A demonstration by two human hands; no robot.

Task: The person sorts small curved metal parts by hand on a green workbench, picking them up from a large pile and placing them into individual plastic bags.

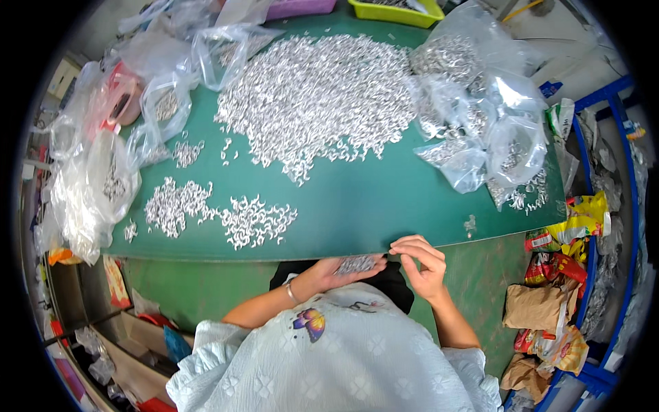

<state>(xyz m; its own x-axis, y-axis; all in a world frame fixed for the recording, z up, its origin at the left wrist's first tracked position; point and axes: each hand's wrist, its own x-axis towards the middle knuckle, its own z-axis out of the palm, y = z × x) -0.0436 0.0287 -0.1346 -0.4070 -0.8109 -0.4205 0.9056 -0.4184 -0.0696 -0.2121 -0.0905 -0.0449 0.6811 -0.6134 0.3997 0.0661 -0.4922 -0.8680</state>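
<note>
Just below the table's front edge, my left hand (326, 275) is cupped palm up with a handful of small silver metal pieces (357, 264) lying in it. At the edge to its right, my right hand (424, 266) has its fingers stretched and loosely bent, fingertips near the rim. Nothing shows between them. On the green table (357, 206), two small groups of curved silver pieces (255, 221) lie left of my hands. A large heap of similar pieces (316, 96) covers the far middle.
Clear plastic bags (480, 117) of metal pieces crowd the table's right, and more bags (89, 185) line its left. A yellow-green tray (398, 12) and a purple container (298, 8) stand at the back. A blue rack (594, 275) with packets is at right; compartments (130, 336) sit lower left.
</note>
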